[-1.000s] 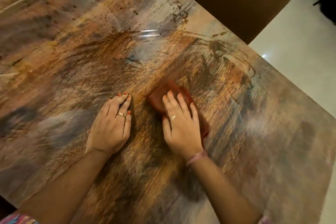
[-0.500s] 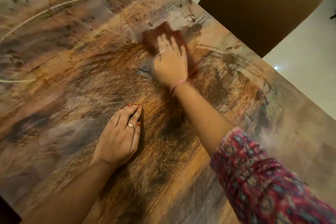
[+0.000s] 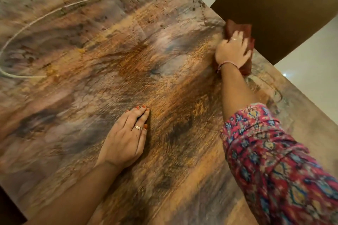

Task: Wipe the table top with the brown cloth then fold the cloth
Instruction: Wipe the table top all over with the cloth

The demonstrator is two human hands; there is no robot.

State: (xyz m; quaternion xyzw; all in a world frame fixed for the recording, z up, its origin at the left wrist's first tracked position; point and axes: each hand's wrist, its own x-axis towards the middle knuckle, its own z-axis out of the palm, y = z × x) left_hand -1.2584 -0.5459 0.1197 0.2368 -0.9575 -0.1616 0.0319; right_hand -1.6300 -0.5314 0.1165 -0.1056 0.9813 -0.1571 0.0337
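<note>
1. Warm, rather dim indoor light covers your desk (image 3: 87, 97).
2. A small glare spot shines on the floor (image 3: 311, 78) at 3 o'clock.
3. Your right hand (image 3: 232, 51), at 1 o'clock, is motion-blurred.
4. Your left hand (image 3: 126, 139) throws a soft shadow toward 3 o'clock.

Right hand (image 3: 233, 51) presses brown cloth (image 3: 237, 27) at table (image 3: 91, 60) edge; left hand (image 3: 126, 140) flat.

Left hand (image 3: 126, 139) lay palm down, fingers straight and closed together, a thin gold ring (image 3: 138, 128) on one finger. Bare left forearm (image 3: 82, 193) entered from the lower left. Right arm (image 3: 236, 93) was stretched far forward, its red patterned fabric sleeve (image 3: 274, 160) ending mid-forearm, a thin pink thread band (image 3: 226, 65) at the wrist. Right hand (image 3: 232, 51) lay palm down, fingers spread, roughly straight, motion-blurred.
</note>
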